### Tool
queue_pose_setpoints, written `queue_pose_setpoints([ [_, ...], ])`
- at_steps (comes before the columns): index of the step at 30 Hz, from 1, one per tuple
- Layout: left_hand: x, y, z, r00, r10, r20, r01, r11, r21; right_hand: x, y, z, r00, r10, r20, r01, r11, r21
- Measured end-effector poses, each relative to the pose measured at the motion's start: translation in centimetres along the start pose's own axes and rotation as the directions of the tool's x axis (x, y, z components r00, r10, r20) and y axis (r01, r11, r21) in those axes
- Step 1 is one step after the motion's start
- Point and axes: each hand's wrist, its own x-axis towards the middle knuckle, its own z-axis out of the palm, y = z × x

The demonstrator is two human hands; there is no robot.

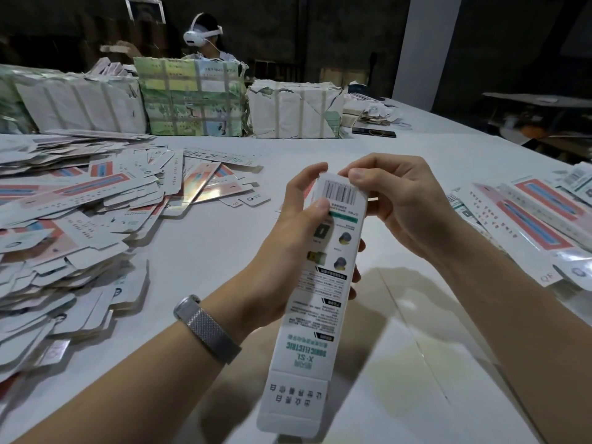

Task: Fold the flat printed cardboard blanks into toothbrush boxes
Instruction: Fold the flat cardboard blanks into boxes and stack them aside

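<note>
A long white printed toothbrush box (pixel 315 302) stands tilted above the table in front of me, barcode end away from me, its near end flap hanging open. My left hand (pixel 288 248) grips the upper half of the box, thumb on the printed face below the barcode. My right hand (pixel 394 200) curls over the far end, thumb and fingers pinching the top edge by the barcode. A big loose heap of flat printed blanks (pixel 80 225) covers the table to my left.
More folded boxes and blanks (pixel 538 216) lie at the right edge. Wrapped bundles (pixel 192 97) line the far side of the white table (pixel 416 363). A person wearing a headset (pixel 205 36) sits behind them. A dark phone (pixel 373 133) lies far right.
</note>
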Motion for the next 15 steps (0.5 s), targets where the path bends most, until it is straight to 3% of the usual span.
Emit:
queue_pose_setpoints([
  [4, 0.1, 0.1, -0.3, 1.000, -0.006, -0.019, 0.005, 0.999, -0.040, 0.1, 0.4, 0.1, 0.999, -0.045, 0.011, 0.046, 0.999, -0.009],
  [15, 0.2, 0.1, -0.9, 0.987, -0.043, 0.155, 0.073, 0.979, -0.190, -0.1, -0.5, -1.4, 0.991, -0.044, 0.129, 0.048, 0.998, -0.031],
])
